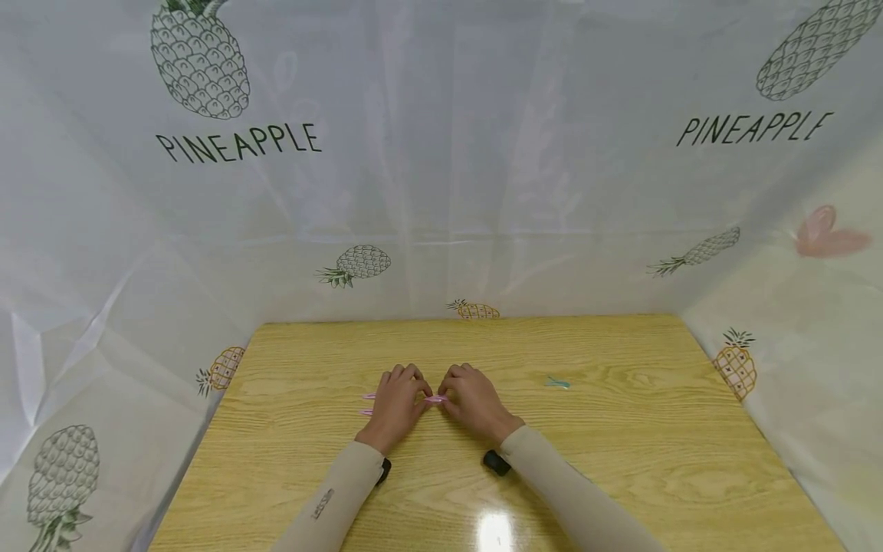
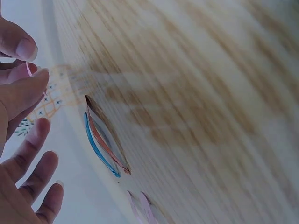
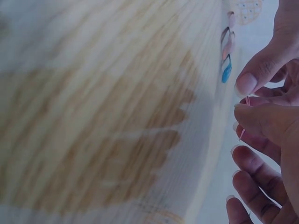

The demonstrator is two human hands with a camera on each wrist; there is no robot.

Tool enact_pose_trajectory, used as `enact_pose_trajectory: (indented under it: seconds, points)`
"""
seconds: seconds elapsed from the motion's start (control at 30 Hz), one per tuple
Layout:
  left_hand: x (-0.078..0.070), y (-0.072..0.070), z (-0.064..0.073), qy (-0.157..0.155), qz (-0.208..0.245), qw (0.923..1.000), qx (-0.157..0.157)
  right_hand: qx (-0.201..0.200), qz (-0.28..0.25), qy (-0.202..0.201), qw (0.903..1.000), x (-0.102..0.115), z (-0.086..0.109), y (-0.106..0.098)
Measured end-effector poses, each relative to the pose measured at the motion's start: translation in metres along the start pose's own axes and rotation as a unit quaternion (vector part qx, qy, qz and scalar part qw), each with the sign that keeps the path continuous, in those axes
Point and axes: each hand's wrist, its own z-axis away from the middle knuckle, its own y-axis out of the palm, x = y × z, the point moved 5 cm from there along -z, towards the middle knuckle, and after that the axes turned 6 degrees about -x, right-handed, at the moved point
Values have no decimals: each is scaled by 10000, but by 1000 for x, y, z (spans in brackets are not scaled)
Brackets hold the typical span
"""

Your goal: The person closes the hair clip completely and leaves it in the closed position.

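A small pink snap hair clip is held in the air between both hands. My left hand pinches one end of it between thumb and finger. At the other end, my right hand does the same. In both wrist views only a thin pink edge of the clip shows between the fingertips. Just left of my left hand lie pink hair clips, partly hidden by the hand. A blue hair clip and an orange hair clip lie side by side on the wood, in the left wrist view.
The wood-grain table reaches a hanging sheet printed with pineapples at the back and sides. A teal hair clip lies to the right of my hands. Black wrist devices show under the sleeves.
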Motion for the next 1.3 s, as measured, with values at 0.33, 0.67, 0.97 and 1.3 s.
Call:
enact_pose_trajectory:
  seconds: [0.33, 0.67, 0.97, 1.3]
  points:
    - [4, 7, -2, -146, -56, 9998, 137, 30, 13, 57, 10000, -2, -3, 7]
    - [5, 11, -5, -267, -64, 9992, 294, 110, 40, 153, 9998, -3, -6, 8]
    - [6, 13, -7, -321, -97, 9986, 403, 161, 15, 205, 9997, -5, -7, 11]
    - [7, 15, -6, -289, -178, 9986, 416, 271, -108, 323, 9991, -6, -8, 11]
